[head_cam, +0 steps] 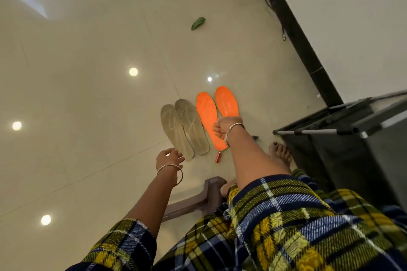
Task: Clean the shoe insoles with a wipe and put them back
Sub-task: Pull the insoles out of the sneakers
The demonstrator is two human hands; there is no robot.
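Sitting on a low stool (pixel 198 198), the person reaches down to four insoles laid side by side on the floor (pixel 88 105), towards its wall edge. The beige pair (pixel 185 127) lies on the left and the orange pair (pixel 206 112) on the right, all flat with toes pointing away.

The left hand (pixel 169 158) hovers just beside the heel of the nearest beige insole, fingers loosely bent and holding nothing. The right hand (pixel 224 130) is over the orange pair with its fingers curled in tight. Whether it grips an insole edge, a wipe or nothing, I cannot tell from here.

I see no wipe and no shoes anywhere, so I judge the task to be at an early stage: the insoles are out, but putting them back is all to come, and I cannot say whether any has been wiped.

A small red tube (pixel 218 157) lies by an orange heel, and a dark hamper (pixel 352 138) stands close on the right.
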